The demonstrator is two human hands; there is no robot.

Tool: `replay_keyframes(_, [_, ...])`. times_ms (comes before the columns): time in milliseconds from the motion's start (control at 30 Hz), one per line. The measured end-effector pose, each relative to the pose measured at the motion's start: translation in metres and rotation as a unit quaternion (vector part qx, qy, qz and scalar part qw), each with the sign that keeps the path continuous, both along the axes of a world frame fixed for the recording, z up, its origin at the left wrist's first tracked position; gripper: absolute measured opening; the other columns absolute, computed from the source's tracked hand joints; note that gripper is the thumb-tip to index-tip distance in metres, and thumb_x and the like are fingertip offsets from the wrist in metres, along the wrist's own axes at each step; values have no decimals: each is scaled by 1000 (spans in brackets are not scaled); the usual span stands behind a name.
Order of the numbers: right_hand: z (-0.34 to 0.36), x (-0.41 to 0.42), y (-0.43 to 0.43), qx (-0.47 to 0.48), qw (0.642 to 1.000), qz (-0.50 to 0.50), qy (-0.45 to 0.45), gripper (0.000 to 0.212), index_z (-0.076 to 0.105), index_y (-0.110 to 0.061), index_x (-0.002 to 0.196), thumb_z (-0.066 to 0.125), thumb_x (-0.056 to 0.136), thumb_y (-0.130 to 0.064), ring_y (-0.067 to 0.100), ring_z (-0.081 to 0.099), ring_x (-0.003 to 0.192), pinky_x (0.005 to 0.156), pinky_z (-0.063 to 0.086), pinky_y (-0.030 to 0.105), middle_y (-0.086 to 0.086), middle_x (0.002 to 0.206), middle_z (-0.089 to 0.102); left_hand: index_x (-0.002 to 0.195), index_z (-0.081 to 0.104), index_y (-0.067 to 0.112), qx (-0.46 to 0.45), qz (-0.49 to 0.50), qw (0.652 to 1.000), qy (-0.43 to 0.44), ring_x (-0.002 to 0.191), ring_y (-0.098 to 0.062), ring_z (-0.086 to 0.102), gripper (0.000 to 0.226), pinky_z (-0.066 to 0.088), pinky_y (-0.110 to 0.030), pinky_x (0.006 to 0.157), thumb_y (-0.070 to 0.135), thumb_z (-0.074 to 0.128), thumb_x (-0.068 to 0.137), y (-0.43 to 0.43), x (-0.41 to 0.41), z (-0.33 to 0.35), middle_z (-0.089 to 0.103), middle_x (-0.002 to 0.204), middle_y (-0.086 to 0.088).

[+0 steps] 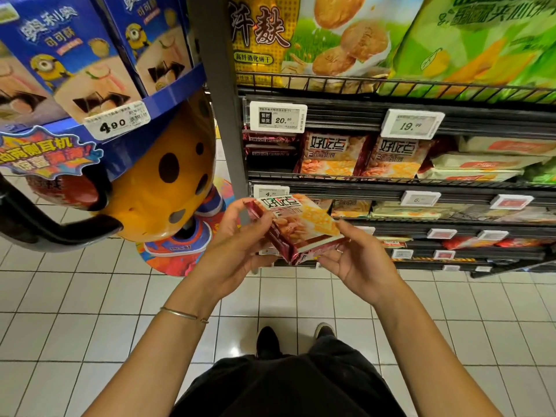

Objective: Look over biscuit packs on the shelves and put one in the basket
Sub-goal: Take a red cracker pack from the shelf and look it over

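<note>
We hold one biscuit pack [301, 227] tilted in front of the shelves [376, 188], above the tiled floor [90, 296]. It is a flat rectangular packet with dark red sides, an orange-yellow face picturing biscuits, and black characters on white. Left hand [231, 245] grip pinches its upper-left end; right hand [361, 263] grip pinches its lower-right edge.

1. A biscuit pack [301, 227], maroon-edged and printed with orange-yellow biscuits, is held tilted in mid-air, printed face up, in front of the lower shelves.
2. Two matching packs [331, 155] are stood upright, side by side, on a shelf [391, 179] above.
</note>
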State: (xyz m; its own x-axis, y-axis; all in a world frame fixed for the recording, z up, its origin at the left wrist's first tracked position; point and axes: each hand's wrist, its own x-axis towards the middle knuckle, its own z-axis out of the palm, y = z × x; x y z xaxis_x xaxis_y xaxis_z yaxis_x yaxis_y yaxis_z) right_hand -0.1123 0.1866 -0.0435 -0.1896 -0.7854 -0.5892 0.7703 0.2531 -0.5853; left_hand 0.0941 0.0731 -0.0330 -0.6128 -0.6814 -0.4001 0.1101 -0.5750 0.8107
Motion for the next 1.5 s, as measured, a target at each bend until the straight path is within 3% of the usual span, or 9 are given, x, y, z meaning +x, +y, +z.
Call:
replay_keyframes(300, [-26, 16, 2, 35, 996, 49, -64, 39, 60, -2, 134, 61, 97, -16, 27, 77, 77, 62, 63, 30, 24, 113, 73, 135, 61, 43, -135, 0, 990, -44, 121, -14, 68, 40, 58, -44, 98, 25, 66, 99, 2, -9, 4, 73, 123, 10])
replay_keyframes(467, [-27, 25, 5, 38, 995, 95, -9, 29, 80, -21, 115, 68, 89, -24, 22, 77, 79, 52, 57, 24, 11, 106, 76, 148, 52, 33, -143, -2, 990, -18, 133, -21, 61, 64, 57, -47, 103, 29, 74, 88, 5, -10, 8, 67, 139, -2])
replay_keyframes(600, [-26, 23, 1, 9, 996, 82, -22, 30, 70, -11, 131, 53, 106, -13, 23, 75, 79, 58, 61, 29, 19, 112, 74, 155, 42, 26, -67, -12, 997, -29, 131, -23, 63, 81, 51, -50, 111, 32, 83, 85, 5, -9, 1, 65, 142, -6])
replay_keyframes(733, [-20, 20, -6, -18, 996, 84, 21, 31, 70, -7, 130, 49, 107, -4, 28, 70, 96, 85, 62, 37, 24, 120, 70, 144, 53, 26, -97, -93, 991, -7, 126, -19, 67, 69, 59, -42, 100, 9, 81, 83, 6, -4, -6, 70, 136, 2])
replay_keyframes(1033, [-16, 15, -16, -51, 996, 42, 60, 38, 63, -3, 135, 52, 101, 7, 21, 74, 85, 74, 63, 35, 16, 105, 75, 155, 42, 33, -216, -168, 962, -16, 149, -2, 40, 99, 55, -28, 102, -14, 83, 78, 15, -3, -10, 51, 154, 21])
replay_keyframes(1267, [-18, 9, -16, -65, 994, 29, 85, 40, 60, -3, 140, 58, 99, 0, 35, 65, 113, 106, 52, 55, 28, 133, 64, 151, 52, 38, -170, -115, 979, 18, 135, -20, 59, 73, 58, -41, 100, 4, 75, 91, 11, 1, -9, 61, 146, 5])
replay_keyframes(1367, [-14, 7, -14, -47, 996, 7, 70, 41, 64, -4, 128, 70, 87, -7, 29, 72, 104, 86, 62, 44, 19, 120, 71, 142, 62, 32, -63, -68, 994, 63, 138, -36, 57, 51, 49, -56, 109, 40, 74, 93, 13, 1, -7, 64, 145, -7])
replay_keyframes(1433, [-8, 9, -13, -28, 994, 3, 104, 38, 65, -8, 116, 76, 80, -9, 26, 75, 98, 77, 63, 37, 13, 111, 75, 145, 58, 25, 16, -42, 995, 85, 139, -35, 56, 72, 46, -56, 112, 69, 61, 88, 14, 1, -7, 61, 149, -10])
replay_keyframes(1500, [-1, 11, -13, -19, 985, 20, 171, 37, 61, -11, 110, 79, 79, -16, 22, 76, 93, 71, 63, 31, 5, 103, 77, 143, 57, 20, 27, -2, 996, 82, 134, -32, 61, 72, 53, -51, 107, 63, 58, 87, 13, 1, -6, 65, 144, -10])
